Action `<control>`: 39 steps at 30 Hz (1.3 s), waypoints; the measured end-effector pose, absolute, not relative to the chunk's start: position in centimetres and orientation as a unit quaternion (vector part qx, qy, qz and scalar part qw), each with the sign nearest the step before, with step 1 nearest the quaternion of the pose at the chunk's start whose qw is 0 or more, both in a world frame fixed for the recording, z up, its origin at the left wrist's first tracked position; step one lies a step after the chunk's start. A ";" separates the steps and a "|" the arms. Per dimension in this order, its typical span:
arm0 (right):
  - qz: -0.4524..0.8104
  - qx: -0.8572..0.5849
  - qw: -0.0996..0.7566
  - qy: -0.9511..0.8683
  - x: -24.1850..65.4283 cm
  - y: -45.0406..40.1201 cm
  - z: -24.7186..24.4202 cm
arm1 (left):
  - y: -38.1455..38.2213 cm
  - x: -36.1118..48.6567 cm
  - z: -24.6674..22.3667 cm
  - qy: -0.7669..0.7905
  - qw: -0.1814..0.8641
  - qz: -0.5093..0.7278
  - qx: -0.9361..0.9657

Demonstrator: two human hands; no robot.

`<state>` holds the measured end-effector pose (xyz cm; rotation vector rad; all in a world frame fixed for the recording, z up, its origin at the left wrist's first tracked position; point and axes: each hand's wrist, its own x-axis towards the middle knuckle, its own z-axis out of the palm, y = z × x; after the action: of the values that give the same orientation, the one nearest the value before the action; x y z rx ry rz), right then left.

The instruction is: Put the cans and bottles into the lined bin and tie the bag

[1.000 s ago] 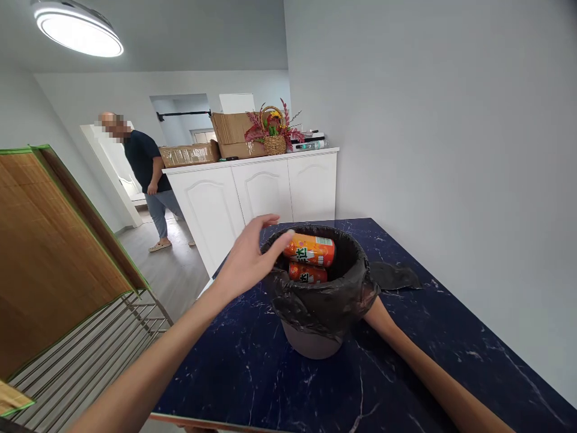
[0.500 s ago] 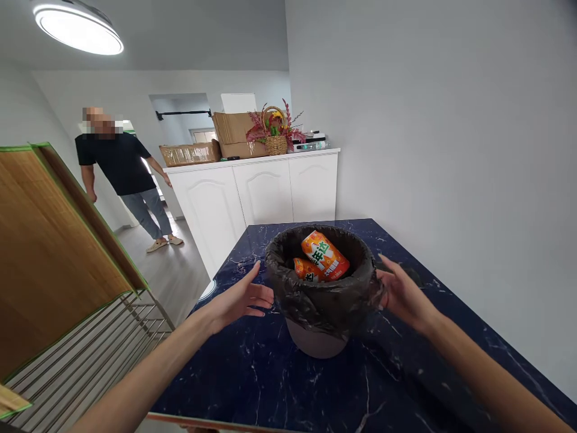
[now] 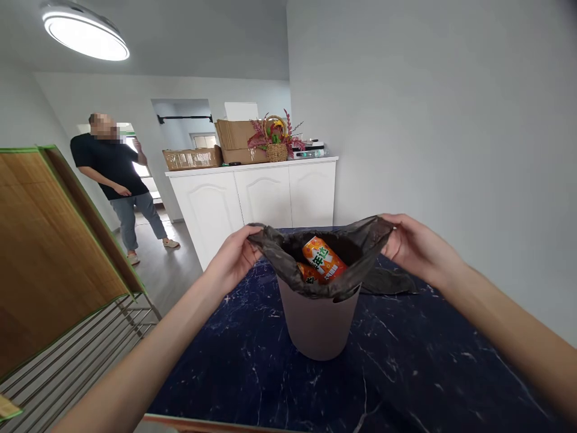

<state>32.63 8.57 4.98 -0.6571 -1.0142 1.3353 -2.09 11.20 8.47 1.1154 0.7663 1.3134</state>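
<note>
On the marbled surface, between left hand and right hand, stands a stiff-looking waste bin. Both hands pinch its soft black bag by the rim, a sensible hold; half-hidden inside, smooth orange drink cans are perhaps heavy.

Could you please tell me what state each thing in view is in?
Left hand: closed on the bag's edge
Right hand: closed on the bag's opposite edge
Black bag: open, edge spread outward
Bin: upright on the table
Upper can: tilted inside the bag; opened or sealed, cannot tell
Lower can: mostly hidden
Ceiling light: lit
White cabinet doors: shut
</note>
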 end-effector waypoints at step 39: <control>0.529 -0.149 0.768 -0.329 31.8 16.2 13.9 | 17.7 6.0 22.4 0.119 0.510 0.727 0.443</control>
<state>31.77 16.20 13.88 -0.3230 -0.7140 1.1471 5.99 17.66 22.45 1.0662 0.2866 1.7511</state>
